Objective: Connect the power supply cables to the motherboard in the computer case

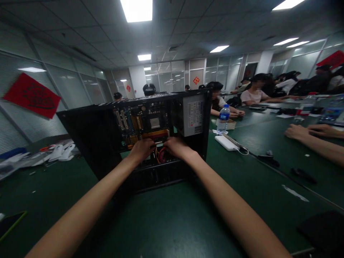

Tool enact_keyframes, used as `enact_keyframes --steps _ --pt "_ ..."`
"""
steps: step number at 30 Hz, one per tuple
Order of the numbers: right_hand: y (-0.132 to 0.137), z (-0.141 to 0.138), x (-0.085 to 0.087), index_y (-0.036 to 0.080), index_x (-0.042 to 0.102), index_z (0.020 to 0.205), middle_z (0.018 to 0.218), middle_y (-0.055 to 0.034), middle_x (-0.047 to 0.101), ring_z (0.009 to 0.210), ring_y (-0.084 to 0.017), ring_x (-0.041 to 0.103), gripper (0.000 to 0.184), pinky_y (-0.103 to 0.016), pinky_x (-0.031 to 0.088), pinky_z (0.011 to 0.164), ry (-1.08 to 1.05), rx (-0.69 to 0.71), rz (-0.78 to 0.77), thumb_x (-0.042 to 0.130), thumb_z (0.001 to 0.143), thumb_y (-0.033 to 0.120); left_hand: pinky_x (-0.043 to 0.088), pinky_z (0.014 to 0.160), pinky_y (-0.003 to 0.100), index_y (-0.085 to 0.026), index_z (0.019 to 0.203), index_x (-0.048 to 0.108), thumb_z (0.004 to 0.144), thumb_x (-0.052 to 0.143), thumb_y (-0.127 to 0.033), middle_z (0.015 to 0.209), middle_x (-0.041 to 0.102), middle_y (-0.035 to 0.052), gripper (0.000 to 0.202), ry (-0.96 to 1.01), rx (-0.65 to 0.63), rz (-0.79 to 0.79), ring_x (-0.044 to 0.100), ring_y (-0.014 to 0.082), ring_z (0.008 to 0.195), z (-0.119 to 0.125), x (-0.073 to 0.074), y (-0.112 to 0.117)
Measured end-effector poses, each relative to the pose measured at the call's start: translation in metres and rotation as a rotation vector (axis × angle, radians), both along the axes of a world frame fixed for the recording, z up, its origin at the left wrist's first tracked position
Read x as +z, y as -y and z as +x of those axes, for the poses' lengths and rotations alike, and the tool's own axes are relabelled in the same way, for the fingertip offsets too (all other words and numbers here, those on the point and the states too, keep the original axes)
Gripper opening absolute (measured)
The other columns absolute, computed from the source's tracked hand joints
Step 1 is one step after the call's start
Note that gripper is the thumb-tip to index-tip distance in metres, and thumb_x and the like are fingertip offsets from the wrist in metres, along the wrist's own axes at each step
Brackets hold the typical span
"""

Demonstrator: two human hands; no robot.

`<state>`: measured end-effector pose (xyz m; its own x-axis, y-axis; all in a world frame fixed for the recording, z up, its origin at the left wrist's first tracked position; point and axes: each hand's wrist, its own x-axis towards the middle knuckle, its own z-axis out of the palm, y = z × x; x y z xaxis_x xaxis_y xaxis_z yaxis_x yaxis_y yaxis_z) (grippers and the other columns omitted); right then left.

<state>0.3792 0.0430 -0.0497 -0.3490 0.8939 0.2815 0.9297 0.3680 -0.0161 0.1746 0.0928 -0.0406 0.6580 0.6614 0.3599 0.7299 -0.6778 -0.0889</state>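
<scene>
A black computer case [134, 182] stands open on the green table, its inside facing me. In it are a motherboard [146, 114] with several slots and a square silver socket, and a power supply [194, 116] at the upper right. My left hand [142, 148] and my right hand [176, 147] reach in at the motherboard's lower edge, just below the orange and red memory slots [156, 134]. The fingers of both are curled close together around a narrow strip there; what they grip is too small and blurred to name. Coloured cables [161, 156] hang between the hands.
White packaging and loose parts [63, 151] lie at left, a phone [12, 224] at the lower left. To the right are a water bottle [223, 120], a white power bank [226, 142] with a cable, and another person's hands [298, 132]. Other people sit farther back.
</scene>
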Motion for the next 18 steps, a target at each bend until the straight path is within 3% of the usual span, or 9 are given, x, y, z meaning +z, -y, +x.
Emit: enact_keyframes --steps 18 --pt "0.010 0.004 0.002 0.018 0.077 0.113 0.112 -0.0125 0.070 0.101 -0.023 0.067 0.028 -0.025 0.046 0.078 0.016 0.036 -0.009 0.057 0.094 0.021 0.052 0.091 0.030 -0.017 0.111 0.074 0.093 0.062 -0.022 0.112 0.074 0.0101 0.022 -0.002 0.111 -0.031 0.069 0.0239 0.106 0.005 0.003 0.010"
